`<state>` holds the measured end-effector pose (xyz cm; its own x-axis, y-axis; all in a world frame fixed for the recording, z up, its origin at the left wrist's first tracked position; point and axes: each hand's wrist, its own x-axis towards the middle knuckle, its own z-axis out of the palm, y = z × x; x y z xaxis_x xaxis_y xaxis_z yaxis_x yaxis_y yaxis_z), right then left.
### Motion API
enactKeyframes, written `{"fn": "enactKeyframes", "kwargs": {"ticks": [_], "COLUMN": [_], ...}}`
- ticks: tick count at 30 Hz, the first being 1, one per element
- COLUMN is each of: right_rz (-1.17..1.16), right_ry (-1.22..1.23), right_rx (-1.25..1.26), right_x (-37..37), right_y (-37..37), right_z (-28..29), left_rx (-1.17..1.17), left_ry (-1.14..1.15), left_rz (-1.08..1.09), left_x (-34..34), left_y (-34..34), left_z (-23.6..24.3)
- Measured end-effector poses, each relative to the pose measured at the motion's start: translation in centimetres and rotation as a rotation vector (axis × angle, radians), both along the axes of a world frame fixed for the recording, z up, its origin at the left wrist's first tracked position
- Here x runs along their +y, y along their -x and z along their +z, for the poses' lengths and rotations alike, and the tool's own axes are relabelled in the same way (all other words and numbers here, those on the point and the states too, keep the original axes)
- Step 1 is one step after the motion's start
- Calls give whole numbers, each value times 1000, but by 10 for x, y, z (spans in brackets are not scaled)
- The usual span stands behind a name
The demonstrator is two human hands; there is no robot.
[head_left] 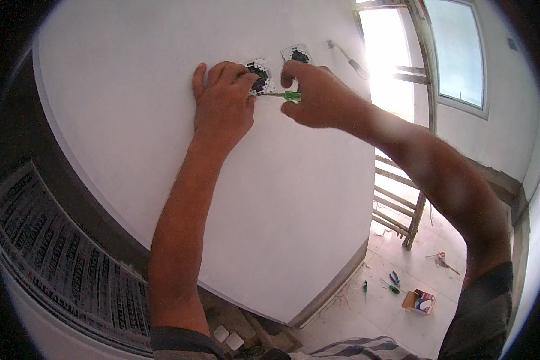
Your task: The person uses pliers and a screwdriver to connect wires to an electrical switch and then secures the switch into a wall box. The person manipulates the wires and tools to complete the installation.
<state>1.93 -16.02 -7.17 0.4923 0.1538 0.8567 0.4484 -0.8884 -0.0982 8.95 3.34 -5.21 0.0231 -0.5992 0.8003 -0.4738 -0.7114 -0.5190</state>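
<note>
Two white covers (228, 338) lie on the floor near the person's feet, with pliers (393, 282) and a small open box (420, 301) farther right; what the box holds cannot be made out. A ladder (402, 198) leans beyond the white wall (162, 150). Up on the wall, the left hand (222, 105) presses flat beside a socket (259, 77), fingers spread, touching its frame. The right hand (312, 93) is clenched on a green screwdriver (285, 95), tip at that socket. Another socket (297, 55) sits just beside it.
</note>
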Motion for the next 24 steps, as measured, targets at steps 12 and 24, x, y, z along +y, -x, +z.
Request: {"fn": "enactKeyframes", "kwargs": {"ticks": [12, 24], "right_rz": [-123, -64], "right_ry": [-57, -34], "right_rx": [228, 144], "right_x": [10, 2], "right_y": [5, 17], "right_z": [23, 13], "left_rx": [-3, -2], "left_ry": [22, 5], "left_rz": [-15, -61], "left_x": [1, -5], "left_y": [6, 6], "left_z": [0, -1]}}
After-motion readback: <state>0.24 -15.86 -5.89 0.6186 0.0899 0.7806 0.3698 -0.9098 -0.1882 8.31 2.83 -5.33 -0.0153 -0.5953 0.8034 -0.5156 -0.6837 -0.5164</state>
